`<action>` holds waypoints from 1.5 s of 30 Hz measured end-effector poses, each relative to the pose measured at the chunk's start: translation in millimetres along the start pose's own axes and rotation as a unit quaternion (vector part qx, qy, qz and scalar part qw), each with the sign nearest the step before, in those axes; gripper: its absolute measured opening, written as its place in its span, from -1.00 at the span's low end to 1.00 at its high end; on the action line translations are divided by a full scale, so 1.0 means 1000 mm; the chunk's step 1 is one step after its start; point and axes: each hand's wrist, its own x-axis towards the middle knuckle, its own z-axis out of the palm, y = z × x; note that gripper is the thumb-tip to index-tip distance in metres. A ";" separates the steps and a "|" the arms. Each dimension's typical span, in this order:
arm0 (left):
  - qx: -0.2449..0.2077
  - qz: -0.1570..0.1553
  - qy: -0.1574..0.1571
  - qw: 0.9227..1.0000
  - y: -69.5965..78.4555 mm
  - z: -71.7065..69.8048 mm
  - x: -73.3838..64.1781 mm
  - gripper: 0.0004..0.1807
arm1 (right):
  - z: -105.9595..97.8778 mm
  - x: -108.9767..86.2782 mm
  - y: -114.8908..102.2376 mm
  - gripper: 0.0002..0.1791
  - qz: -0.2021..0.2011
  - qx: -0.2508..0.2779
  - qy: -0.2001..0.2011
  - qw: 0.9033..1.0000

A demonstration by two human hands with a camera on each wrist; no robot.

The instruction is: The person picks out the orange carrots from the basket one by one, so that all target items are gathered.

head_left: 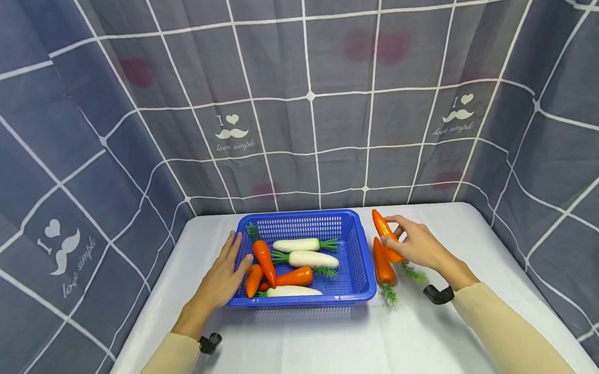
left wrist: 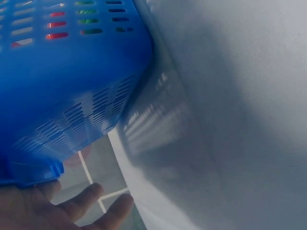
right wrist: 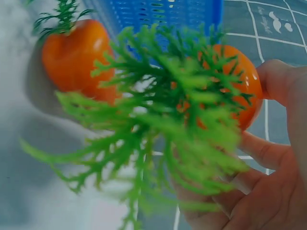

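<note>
Beside the right side of a blue plastic basket (head_left: 367,264), my right hand (head_left: 415,242) pinches an orange toy carrot (head_left: 384,230) between thumb and fingers. Its green leafy top (right wrist: 168,110) hangs toward the camera in the right wrist view. A second carrot (head_left: 383,265) lies on the table just left of the held one, next to the basket. My left hand (head_left: 224,275) rests on the basket's left rim with fingers spread and fairly straight; the fingers (left wrist: 79,201) extend past the rim in the left wrist view. The thumb reaches over the rim.
Inside the basket lie three white radishes (head_left: 310,259) with green stems and three carrots (head_left: 265,260), grouped mostly toward the left. A white cloth (head_left: 312,350) covers the table. Grey checked curtains (head_left: 287,170) enclose the back and both sides.
</note>
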 end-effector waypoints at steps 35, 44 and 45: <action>-0.003 -0.002 0.003 1.000 0.002 0.000 0.001 -0.11 | 0.022 -0.005 0.055 -0.23 0.074 -0.032 -0.031 0.996; -0.003 -0.001 0.002 1.000 0.003 0.000 0.000 -0.11 | 0.025 -0.005 0.064 -0.22 0.070 -0.030 -0.039 0.996; -0.003 -0.001 0.003 1.000 0.003 0.000 0.000 -0.12 | 0.025 -0.005 0.064 -0.22 0.070 -0.031 -0.039 0.996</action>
